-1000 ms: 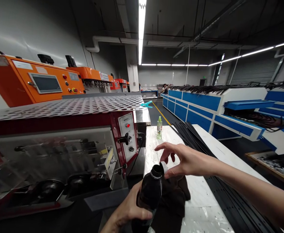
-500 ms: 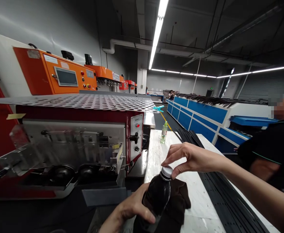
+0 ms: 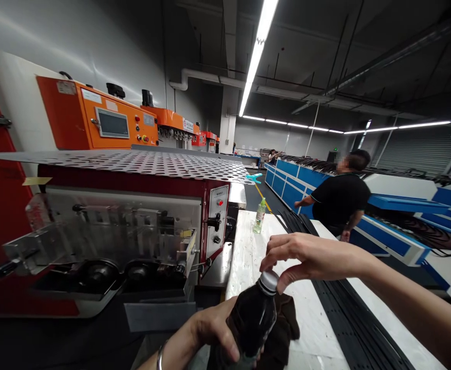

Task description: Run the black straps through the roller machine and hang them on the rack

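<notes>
A dark plastic bottle (image 3: 251, 318) with a grey-white cap (image 3: 268, 281) stands tilted in front of me. My left hand (image 3: 220, 329) is wrapped around its body, with some fingers hidden behind it. At the top, my right hand (image 3: 293, 259) has thumb and fingertips closed on the sides of the cap. The cap sits on the bottle neck. Behind the bottle lies a dark brown cloth (image 3: 289, 321) on a white-covered table (image 3: 244, 257). Beyond my hands, a small clear bottle with a green top (image 3: 260, 216) stands on the same table.
To the left is a dark red machine (image 3: 206, 221) topped by a perforated metal sheet (image 3: 171, 163) with a turquoise clip (image 3: 254, 178). Long black strips (image 3: 349, 313) run along the table's right side. A person in black (image 3: 341, 198) is near blue-and-white benches (image 3: 290, 180).
The person in black has moved away, from the right edge to further back. The view has shifted slightly. Both hands keep hold of the bottle and cap, which sit slightly lower and further right.
</notes>
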`<act>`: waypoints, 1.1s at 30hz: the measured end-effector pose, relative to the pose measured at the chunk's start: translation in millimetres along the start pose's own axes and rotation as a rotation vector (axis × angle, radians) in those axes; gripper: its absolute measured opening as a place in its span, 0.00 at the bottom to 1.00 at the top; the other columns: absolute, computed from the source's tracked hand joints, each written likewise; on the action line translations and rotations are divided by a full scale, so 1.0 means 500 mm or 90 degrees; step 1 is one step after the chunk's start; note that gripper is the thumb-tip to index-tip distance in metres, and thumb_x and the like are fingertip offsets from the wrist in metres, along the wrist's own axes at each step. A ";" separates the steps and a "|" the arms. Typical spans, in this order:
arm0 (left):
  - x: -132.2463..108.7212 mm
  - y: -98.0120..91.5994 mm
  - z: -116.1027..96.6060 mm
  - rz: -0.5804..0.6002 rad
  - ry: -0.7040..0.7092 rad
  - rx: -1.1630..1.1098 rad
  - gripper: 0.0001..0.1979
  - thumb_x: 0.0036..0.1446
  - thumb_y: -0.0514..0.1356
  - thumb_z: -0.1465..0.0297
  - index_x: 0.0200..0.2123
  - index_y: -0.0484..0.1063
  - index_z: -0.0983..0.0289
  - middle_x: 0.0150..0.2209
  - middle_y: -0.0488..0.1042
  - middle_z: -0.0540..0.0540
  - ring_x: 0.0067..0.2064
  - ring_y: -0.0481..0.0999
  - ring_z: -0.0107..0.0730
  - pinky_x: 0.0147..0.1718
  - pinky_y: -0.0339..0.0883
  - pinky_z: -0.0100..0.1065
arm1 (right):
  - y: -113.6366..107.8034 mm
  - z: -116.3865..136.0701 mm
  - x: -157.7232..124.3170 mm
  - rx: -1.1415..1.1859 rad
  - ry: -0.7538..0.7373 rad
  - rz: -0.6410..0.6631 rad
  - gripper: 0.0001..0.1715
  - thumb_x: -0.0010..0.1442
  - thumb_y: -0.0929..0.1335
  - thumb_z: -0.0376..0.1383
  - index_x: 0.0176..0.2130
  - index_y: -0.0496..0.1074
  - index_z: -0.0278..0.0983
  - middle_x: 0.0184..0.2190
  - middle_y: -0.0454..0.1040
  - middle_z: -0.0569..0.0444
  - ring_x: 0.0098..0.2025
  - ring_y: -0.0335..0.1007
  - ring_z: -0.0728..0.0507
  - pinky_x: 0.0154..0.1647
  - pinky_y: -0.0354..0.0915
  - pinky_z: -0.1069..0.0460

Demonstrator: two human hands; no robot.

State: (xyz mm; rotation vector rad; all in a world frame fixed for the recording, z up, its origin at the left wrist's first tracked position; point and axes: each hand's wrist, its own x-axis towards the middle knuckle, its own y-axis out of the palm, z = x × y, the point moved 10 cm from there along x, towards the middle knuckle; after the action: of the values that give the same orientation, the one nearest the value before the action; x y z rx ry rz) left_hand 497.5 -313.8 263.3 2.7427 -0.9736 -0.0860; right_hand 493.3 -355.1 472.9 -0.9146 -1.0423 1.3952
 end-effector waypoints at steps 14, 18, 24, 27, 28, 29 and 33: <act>-0.036 -0.108 -0.130 -0.685 0.231 0.490 0.18 0.45 0.66 0.69 0.41 0.68 0.62 0.36 0.72 0.52 0.39 0.72 0.40 0.39 0.64 0.38 | -0.018 -0.126 -0.023 -0.083 0.128 -0.173 0.18 0.69 0.60 0.47 0.44 0.68 0.36 0.41 0.69 0.48 0.41 0.64 0.44 0.44 0.63 0.48; -0.016 -0.134 -0.159 -0.831 0.288 0.578 0.18 0.47 0.64 0.68 0.42 0.65 0.60 0.39 0.72 0.55 0.43 0.73 0.45 0.42 0.66 0.41 | -0.053 -0.172 -0.034 -0.027 0.120 -0.229 0.20 0.66 0.65 0.47 0.48 0.70 0.36 0.45 0.69 0.47 0.45 0.66 0.43 0.47 0.64 0.47; 0.065 -0.254 -0.196 -0.872 0.363 0.489 0.23 0.48 0.66 0.64 0.46 0.62 0.62 0.41 0.73 0.57 0.43 0.74 0.42 0.43 0.68 0.39 | 0.070 -0.318 -0.091 0.303 0.269 -0.341 0.31 0.53 0.74 0.51 0.49 0.71 0.35 0.42 0.73 0.49 0.43 0.69 0.43 0.44 0.65 0.47; 0.102 -0.310 -0.179 -0.884 0.344 0.500 0.24 0.49 0.66 0.65 0.48 0.62 0.63 0.43 0.72 0.58 0.46 0.74 0.42 0.46 0.68 0.40 | 0.228 -0.342 -0.083 0.612 0.260 -0.301 0.30 0.48 0.77 0.51 0.43 0.72 0.35 0.35 0.72 0.53 0.36 0.67 0.47 0.37 0.63 0.51; 0.111 -0.324 -0.170 -0.885 0.335 0.500 0.24 0.49 0.66 0.66 0.48 0.62 0.64 0.43 0.72 0.58 0.46 0.74 0.42 0.46 0.68 0.40 | 0.262 -0.344 -0.081 0.727 0.234 -0.327 0.32 0.45 0.78 0.52 0.42 0.72 0.36 0.34 0.70 0.55 0.33 0.66 0.48 0.35 0.62 0.52; 0.118 -0.335 -0.162 -0.884 0.328 0.496 0.24 0.48 0.66 0.67 0.47 0.63 0.64 0.42 0.72 0.58 0.45 0.74 0.43 0.46 0.68 0.41 | 0.285 -0.346 -0.081 0.828 0.203 -0.364 0.35 0.41 0.79 0.54 0.41 0.72 0.36 0.32 0.69 0.56 0.31 0.64 0.50 0.33 0.60 0.53; 0.130 -0.354 -0.147 -0.879 0.317 0.483 0.26 0.47 0.66 0.66 0.49 0.63 0.65 0.44 0.73 0.60 0.47 0.74 0.46 0.48 0.68 0.45 | 0.312 -0.353 -0.083 1.024 0.115 -0.448 0.41 0.28 0.81 0.57 0.36 0.72 0.37 0.28 0.64 0.59 0.27 0.57 0.52 0.29 0.56 0.55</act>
State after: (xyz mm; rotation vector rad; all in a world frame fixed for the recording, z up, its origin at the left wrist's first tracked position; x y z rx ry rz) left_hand 666.7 -207.1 294.7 3.1533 1.3037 0.8187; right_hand 614.9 -379.6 268.4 0.4928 0.1261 1.0229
